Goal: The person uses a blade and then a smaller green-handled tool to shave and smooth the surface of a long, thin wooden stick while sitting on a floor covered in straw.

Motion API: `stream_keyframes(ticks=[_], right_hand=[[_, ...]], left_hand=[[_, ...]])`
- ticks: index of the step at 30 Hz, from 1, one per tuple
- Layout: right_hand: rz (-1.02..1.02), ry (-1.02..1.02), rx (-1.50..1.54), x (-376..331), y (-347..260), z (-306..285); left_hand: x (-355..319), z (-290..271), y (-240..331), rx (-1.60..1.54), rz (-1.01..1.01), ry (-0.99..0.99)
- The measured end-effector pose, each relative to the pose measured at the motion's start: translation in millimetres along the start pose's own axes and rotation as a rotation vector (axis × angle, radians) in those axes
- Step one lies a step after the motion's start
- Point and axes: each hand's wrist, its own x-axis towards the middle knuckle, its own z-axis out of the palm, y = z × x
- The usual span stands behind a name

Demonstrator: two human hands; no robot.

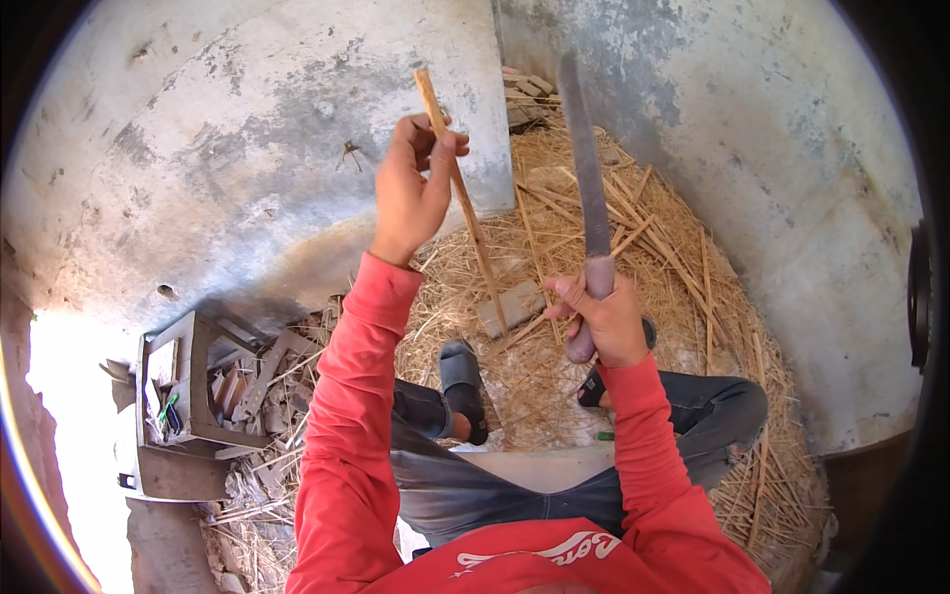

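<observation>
My left hand point(412, 193) is raised, its thumb and fingers closed round the upper part of a bamboo stick point(472, 226). The stick slants down, and its lower end comes to a grey block point(522, 303) on the ground; whether it touches the block I cannot tell. In my right hand point(617, 325) is a machete point(591, 183), gripped by its worn handle. The long dark blade points up and away from me, apart from the stick.
Split bamboo strips point(673, 252) and shavings point(554, 396) cover the ground. Rough plastered walls point(732, 119) rise ahead and at the right. An old boxy casing point(183, 465) with wood scraps stands at the left. My feet, in dark sandals point(461, 381), flank the work spot.
</observation>
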Motion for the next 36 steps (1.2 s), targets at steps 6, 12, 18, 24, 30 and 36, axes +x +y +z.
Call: stream_keyframes(ticks=[6,12,18,24,30,36], right_hand=[[0.097,0.0,-0.11,-21.1,1.3,2.2],[0.317,0.026,0.115,-57.2,18.2,25.8],[0.455,-0.043,0.057,-71.8,43.4,20.3],[0.162,0.07,0.033,-23.4,-48.1,11.4],[-0.415,0.201,0.526,-4.1,-102.9,24.2],[0.646,0.031,0.071,-56.9,30.4,-7.5]], left_hand=[[28.6,4.9,-0.3,-0.196,-0.072,-0.002],[52.0,13.2,-19.6,-0.311,-0.049,0.044],[81.8,14.6,-22.4,-0.519,-0.163,-0.039],[85.3,28.8,-18.6,-0.53,-0.244,0.072],[88.8,51.0,-30.3,-0.3,-0.107,0.224],[91.1,65.0,-39.0,-0.212,-0.07,0.237]])
